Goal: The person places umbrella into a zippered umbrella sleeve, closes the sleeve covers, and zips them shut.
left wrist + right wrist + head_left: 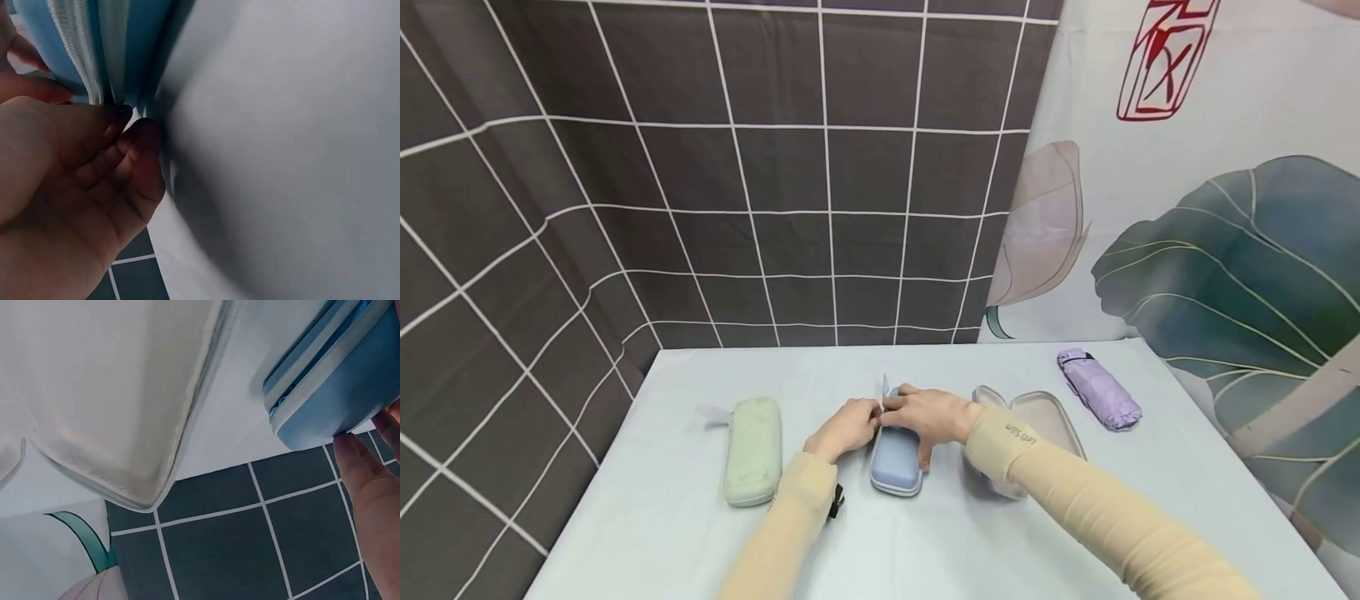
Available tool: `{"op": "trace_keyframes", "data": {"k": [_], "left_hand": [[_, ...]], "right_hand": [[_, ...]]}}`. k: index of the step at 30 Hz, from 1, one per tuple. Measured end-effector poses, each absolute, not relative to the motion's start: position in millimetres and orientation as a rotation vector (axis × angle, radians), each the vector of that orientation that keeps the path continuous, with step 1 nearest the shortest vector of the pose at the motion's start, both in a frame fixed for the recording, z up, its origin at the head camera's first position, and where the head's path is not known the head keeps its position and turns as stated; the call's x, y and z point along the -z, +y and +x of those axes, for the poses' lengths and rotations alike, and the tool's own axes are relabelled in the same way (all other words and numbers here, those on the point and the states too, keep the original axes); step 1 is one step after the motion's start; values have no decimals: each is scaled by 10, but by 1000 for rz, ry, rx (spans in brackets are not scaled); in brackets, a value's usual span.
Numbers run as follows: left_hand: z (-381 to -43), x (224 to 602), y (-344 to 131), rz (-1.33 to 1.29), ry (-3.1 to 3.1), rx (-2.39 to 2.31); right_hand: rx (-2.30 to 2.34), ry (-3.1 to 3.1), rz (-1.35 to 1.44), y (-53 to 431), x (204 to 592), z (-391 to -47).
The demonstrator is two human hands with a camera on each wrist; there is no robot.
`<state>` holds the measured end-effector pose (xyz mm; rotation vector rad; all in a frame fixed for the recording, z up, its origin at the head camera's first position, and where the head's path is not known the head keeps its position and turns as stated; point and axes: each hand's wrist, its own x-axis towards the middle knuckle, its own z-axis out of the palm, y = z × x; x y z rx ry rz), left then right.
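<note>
A blue zippered case (897, 462) lies on the white table between the two hands. At its far left side, my left hand (848, 427) pinches the zipper's end; the left wrist view shows thumb and fingertips of the left hand (69, 200) meeting there, the zipper pull itself mostly hidden. My right hand (931, 414) reaches across the top of the case and grips it, thumb on the right side and fingers toward the far left. In the right wrist view, the side of the blue case (337, 381) shows a parted zipper band beside the right hand (375, 506).
An open case with a pale lining (1051, 419) stands right of the blue one, partly behind the right forearm. A light green case (754, 450) lies at left. A folded purple umbrella (1099, 390) is at the back right of the table (625, 517).
</note>
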<state>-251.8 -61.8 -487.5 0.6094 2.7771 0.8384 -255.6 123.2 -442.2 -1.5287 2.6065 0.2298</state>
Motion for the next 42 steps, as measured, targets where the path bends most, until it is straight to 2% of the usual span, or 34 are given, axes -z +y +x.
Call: {"op": "trace_keyframes", "data": {"k": [10, 23, 42], "left_hand": [[-2447, 4959, -705, 657, 2806, -882], [-2173, 4991, -812, 633, 2781, -886], [-1964, 4972, -1122, 541, 2800, -1009]], "right_hand": [[-102, 2612, -1553, 1262, 4451, -2570], [-42, 2639, -1529, 1324, 4524, -2589], [-151, 2852, -1271, 1143, 4520, -2458]]}}
